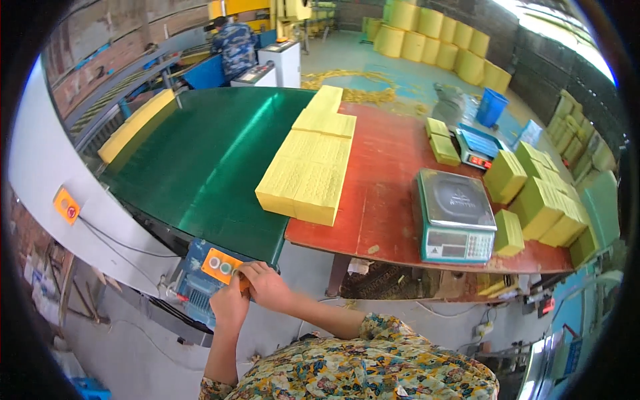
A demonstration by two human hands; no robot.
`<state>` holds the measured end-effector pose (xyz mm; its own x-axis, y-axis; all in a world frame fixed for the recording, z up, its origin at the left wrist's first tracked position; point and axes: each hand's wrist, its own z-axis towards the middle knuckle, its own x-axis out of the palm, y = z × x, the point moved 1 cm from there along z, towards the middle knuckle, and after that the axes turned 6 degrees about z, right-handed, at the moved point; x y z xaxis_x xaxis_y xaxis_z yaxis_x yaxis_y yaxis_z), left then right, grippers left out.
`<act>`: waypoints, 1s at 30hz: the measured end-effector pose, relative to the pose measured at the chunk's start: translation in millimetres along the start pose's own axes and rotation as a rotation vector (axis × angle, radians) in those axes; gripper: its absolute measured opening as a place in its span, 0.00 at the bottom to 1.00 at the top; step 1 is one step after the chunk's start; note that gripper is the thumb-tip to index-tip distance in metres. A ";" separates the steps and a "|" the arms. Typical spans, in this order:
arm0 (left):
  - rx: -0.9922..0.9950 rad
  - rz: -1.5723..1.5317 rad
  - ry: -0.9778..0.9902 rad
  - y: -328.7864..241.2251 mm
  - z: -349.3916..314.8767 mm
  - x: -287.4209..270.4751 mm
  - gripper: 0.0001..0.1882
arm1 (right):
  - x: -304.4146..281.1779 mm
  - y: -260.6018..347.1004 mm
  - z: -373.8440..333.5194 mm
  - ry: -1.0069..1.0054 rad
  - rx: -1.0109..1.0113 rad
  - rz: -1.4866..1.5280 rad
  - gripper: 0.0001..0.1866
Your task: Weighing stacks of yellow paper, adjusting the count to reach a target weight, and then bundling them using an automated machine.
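Observation:
Both my hands meet at the near right end of an orange push-button box (pixel 216 265), which has a pale and a green button on its face. My left hand (pixel 230 303) is closed at its lower edge, thumb up. From the right, my right hand (pixel 268 288) curls its fingers over the same end, touching or almost touching the left; the fingertips are partly hidden. Under the box sits a blue motor housing (pixel 198 293). Beyond it, yellow stacked blocks (pixel 307 167) lie in a row across the seam between the green conveyor belt (pixel 193 147) and the red table (pixel 380 173).
A weighing scale (pixel 455 207) stands on the table, with a smaller scale (pixel 479 145) behind it and more yellow blocks (pixel 543 200) to the right. Another orange switch box (pixel 67 205) is on the white side panel. A person (pixel 235 50) works beyond the belt. Cables hang below.

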<state>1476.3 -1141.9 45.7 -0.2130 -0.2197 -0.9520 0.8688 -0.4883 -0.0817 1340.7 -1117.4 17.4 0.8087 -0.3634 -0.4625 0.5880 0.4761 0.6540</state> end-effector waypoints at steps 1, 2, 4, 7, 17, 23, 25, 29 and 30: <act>0.047 0.002 -0.004 3.0 4.2 -2.3 0.22 | 2.7 0.9 2.4 -0.006 0.046 -0.004 0.24; 0.068 -0.003 0.001 7.9 7.1 -4.6 0.22 | 6.5 4.7 4.6 -0.020 0.060 -0.014 0.24; 0.102 -0.019 0.030 16.2 11.6 -6.5 0.21 | 12.3 11.1 6.7 -0.084 0.113 0.018 0.24; 0.221 -0.020 0.001 25.4 15.2 -9.9 0.22 | 23.1 16.8 7.1 -0.156 0.141 0.011 0.22; 0.277 -0.025 0.049 38.0 29.2 -19.9 0.23 | 31.6 18.1 17.6 -0.207 0.191 -0.042 0.17; 0.255 0.042 0.159 20.4 36.1 -40.4 0.24 | 15.9 11.0 14.8 -0.201 0.161 0.005 0.17; 0.263 0.021 0.152 2.9 39.6 -51.5 0.24 | -1.7 5.3 10.4 -0.207 0.151 0.005 0.18; 0.297 -0.229 -0.053 -66.5 68.0 -54.0 0.23 | -80.6 -4.9 -5.9 -0.369 0.205 0.096 0.19; 0.333 -0.287 -0.029 -95.6 85.4 -55.0 0.23 | -104.0 -16.6 -13.3 -0.419 0.231 0.100 0.19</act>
<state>1366.8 -1155.3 131.1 -0.4412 -0.0567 -0.8956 0.5823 -0.7775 -0.2377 1247.0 -1077.0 46.7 0.7567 -0.6383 -0.1412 0.4500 0.3519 0.8208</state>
